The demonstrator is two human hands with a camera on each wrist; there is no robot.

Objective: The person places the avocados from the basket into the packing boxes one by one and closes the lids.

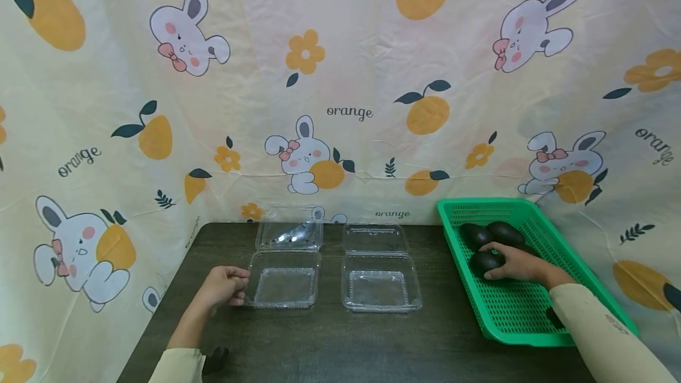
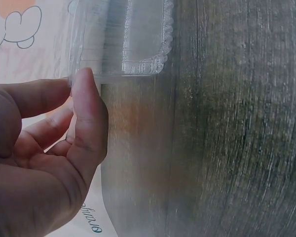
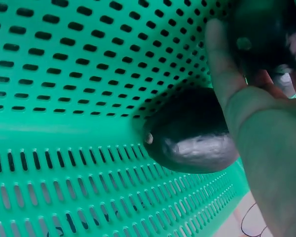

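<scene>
My left hand (image 1: 220, 286) pinches the left edge of an open clear plastic clamshell container (image 1: 284, 288) between thumb and forefinger; the left wrist view shows the grip at the container's corner (image 2: 143, 66). Over at the right, my right hand (image 1: 516, 262) reaches into a green basket (image 1: 486, 318) and grips a dark avocado (image 1: 485, 263). Two more avocados, one behind (image 1: 473, 235) and one beside it (image 1: 505, 233), lie near the back of the basket. Seen from the right wrist, another dark avocado (image 3: 192, 138) rests against the slotted basket wall, below the held one (image 3: 259, 39).
A second open clamshell container (image 1: 380, 297) stands to the right of the first, its lid folded back. Both sit on a dark wood-grain table (image 1: 319, 347). Behind hangs a cream cloth (image 1: 372, 152) printed with rabbits and oranges.
</scene>
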